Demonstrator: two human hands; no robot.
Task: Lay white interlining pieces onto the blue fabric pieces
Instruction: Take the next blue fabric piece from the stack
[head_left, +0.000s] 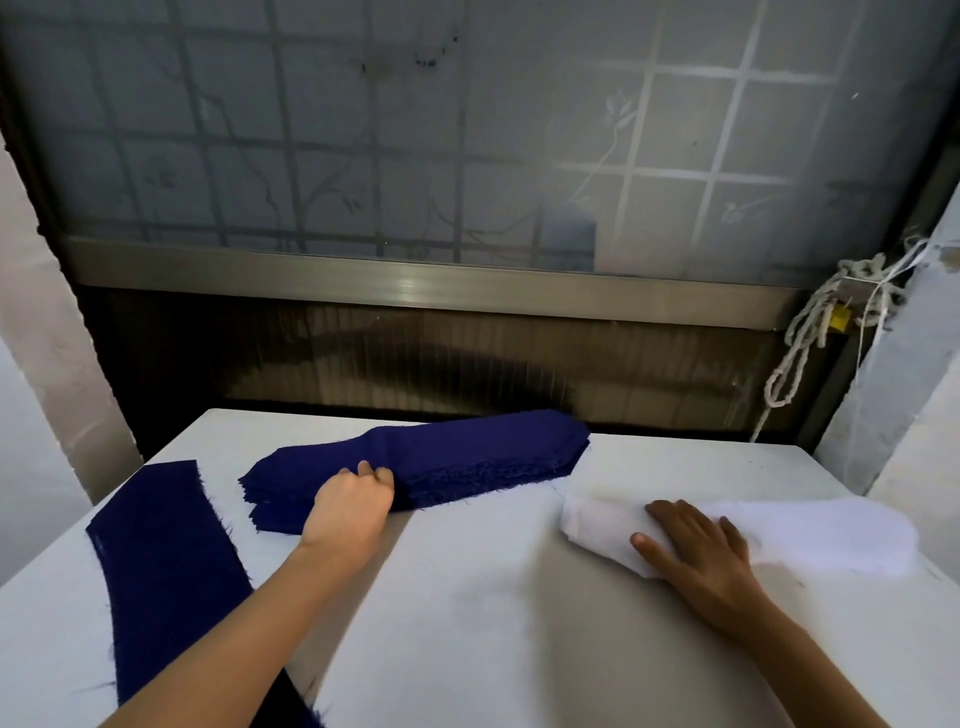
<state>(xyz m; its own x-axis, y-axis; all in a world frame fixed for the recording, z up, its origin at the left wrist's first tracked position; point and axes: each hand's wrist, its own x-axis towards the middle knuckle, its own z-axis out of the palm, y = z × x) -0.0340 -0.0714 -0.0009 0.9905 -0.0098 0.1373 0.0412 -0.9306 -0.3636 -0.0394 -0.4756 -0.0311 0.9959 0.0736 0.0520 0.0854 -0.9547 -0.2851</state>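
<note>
Blue fabric piece (166, 561), a single long strip with frayed edges, lies flat at the lower left of the frame on a white bench (493, 623), and nothing white lies on it. Just right of it, at the centre of the frame, sits a stack of blue fabric pieces (467, 457), many layers deep and running toward the upper right. The left grip (353, 506), a bare hand reaching in from the bottom edge, is at the near edge of that stack, with fingers and thumb curled and seeming to pinch the top layers. Further right, apart from the blue stack, the white interlining pieces (805, 535) lie in a soft, slightly blurred pile at the right of the frame. The right grip (696, 551) rests flat on that pile with its fingers straight and spread, holding nothing. The task looks to be at its very start: one blue piece is laid out bare, no interlining has yet been placed on any blue piece, and both stacks look full. Nearly all the work appears to remain.
</note>
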